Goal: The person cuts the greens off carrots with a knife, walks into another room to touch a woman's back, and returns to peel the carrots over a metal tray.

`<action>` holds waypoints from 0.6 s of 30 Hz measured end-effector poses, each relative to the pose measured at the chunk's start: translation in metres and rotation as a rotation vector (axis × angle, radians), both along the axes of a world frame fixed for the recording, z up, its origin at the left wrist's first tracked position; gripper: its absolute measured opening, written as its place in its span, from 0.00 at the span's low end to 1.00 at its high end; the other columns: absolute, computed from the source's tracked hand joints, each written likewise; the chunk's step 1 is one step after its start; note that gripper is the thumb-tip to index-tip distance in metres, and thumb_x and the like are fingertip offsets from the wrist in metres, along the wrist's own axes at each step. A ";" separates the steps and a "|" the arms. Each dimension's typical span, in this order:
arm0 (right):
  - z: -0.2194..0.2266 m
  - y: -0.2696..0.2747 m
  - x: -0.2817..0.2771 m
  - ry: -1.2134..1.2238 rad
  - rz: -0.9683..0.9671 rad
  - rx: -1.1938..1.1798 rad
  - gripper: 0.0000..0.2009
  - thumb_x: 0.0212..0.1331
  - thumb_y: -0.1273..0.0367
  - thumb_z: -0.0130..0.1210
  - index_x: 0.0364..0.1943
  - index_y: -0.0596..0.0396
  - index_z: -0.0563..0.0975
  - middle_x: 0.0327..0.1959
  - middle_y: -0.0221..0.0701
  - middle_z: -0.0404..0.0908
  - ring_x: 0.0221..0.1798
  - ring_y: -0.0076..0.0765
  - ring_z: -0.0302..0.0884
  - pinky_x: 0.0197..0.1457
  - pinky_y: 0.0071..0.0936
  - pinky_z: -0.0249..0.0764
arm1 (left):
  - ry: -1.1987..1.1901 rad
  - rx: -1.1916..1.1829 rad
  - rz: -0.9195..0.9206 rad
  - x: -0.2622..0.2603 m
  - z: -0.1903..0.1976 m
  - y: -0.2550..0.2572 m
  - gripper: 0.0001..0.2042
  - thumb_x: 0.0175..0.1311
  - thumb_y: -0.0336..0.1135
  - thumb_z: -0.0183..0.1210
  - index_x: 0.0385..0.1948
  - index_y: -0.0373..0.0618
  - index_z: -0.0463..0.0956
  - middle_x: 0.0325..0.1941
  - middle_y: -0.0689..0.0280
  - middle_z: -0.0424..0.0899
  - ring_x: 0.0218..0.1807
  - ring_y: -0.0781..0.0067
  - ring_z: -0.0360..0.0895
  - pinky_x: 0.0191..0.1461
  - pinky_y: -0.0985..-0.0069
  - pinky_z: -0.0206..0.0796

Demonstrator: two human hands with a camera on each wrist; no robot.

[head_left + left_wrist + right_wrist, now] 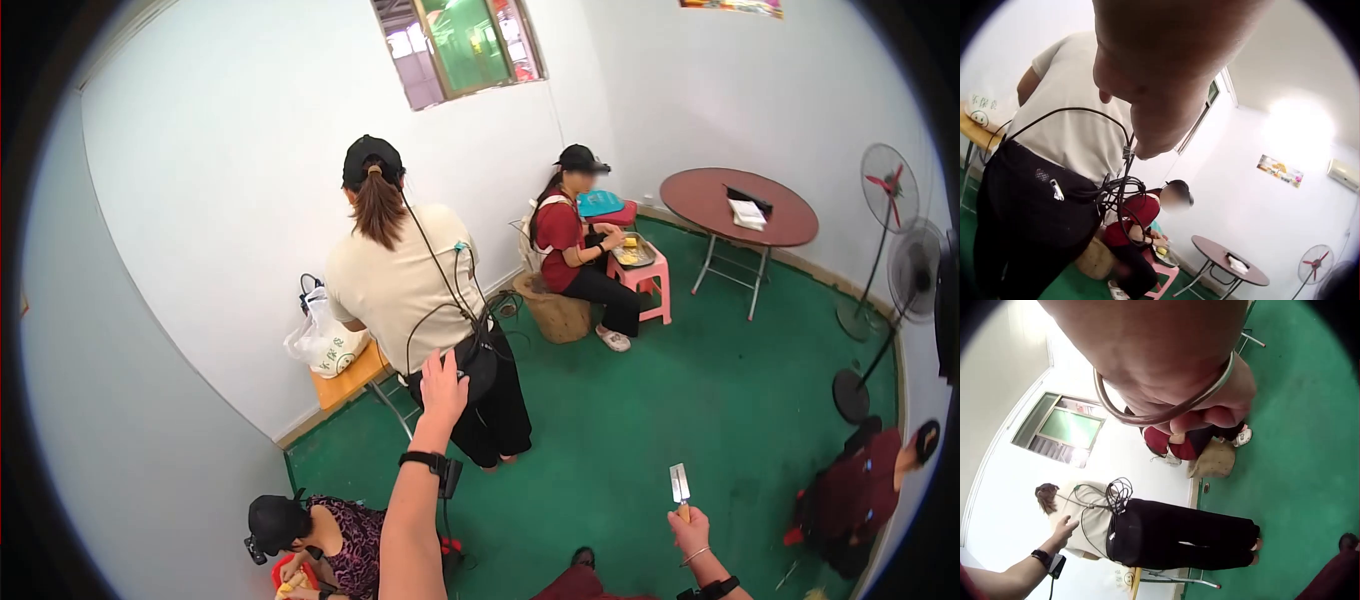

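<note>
Metal-bladed and wooden-handled, the hand tool (680,484) points up from the curled fingers of the right hand (690,532), lower right of the frame. Near the centre, the left hand (443,390) holds its fingers loosely apart before a black pouch (480,370), contact unclear. Left, a white bag (333,345) reads "环保袋"

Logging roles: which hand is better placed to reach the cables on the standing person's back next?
Likely the left hand: open, near the cables. The right hand, farther off, grips a bladed tool.
</note>
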State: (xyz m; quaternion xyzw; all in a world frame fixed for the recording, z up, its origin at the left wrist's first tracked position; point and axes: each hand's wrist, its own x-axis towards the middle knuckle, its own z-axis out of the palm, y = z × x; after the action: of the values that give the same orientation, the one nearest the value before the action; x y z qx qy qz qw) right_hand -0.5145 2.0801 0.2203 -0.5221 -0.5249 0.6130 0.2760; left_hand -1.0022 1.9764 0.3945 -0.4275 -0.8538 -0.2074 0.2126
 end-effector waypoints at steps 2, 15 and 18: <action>0.009 0.045 -0.022 0.017 -0.001 -0.001 0.08 0.51 0.68 0.60 0.27 0.55 0.72 0.16 0.23 0.69 0.14 0.16 0.62 0.12 0.16 0.60 | 0.050 0.000 0.015 -0.033 0.013 0.039 0.32 0.49 0.33 0.63 0.58 0.42 0.60 0.63 0.52 0.56 0.64 0.47 0.54 0.58 0.52 0.60; -0.022 0.276 -0.160 0.015 0.271 0.004 0.08 0.49 0.68 0.61 0.25 0.55 0.73 0.16 0.23 0.70 0.14 0.16 0.64 0.11 0.18 0.62 | 0.251 0.135 0.274 -0.109 -0.006 0.118 0.31 0.55 0.39 0.59 0.59 0.36 0.58 0.61 0.46 0.60 0.62 0.42 0.57 0.61 0.56 0.56; -0.027 0.316 -0.185 0.013 0.367 -0.006 0.09 0.49 0.67 0.62 0.24 0.55 0.73 0.16 0.22 0.70 0.14 0.16 0.64 0.12 0.18 0.64 | 0.105 0.063 0.308 -0.109 -0.004 0.114 0.22 0.60 0.39 0.54 0.53 0.34 0.65 0.57 0.46 0.65 0.58 0.43 0.61 0.60 0.58 0.57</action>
State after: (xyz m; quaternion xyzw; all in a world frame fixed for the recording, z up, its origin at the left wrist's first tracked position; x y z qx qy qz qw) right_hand -0.6998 2.3961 0.1929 -0.4144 -0.6077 0.6580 0.1615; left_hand -1.1116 2.0905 0.3907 -0.2951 -0.8900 -0.1766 0.2994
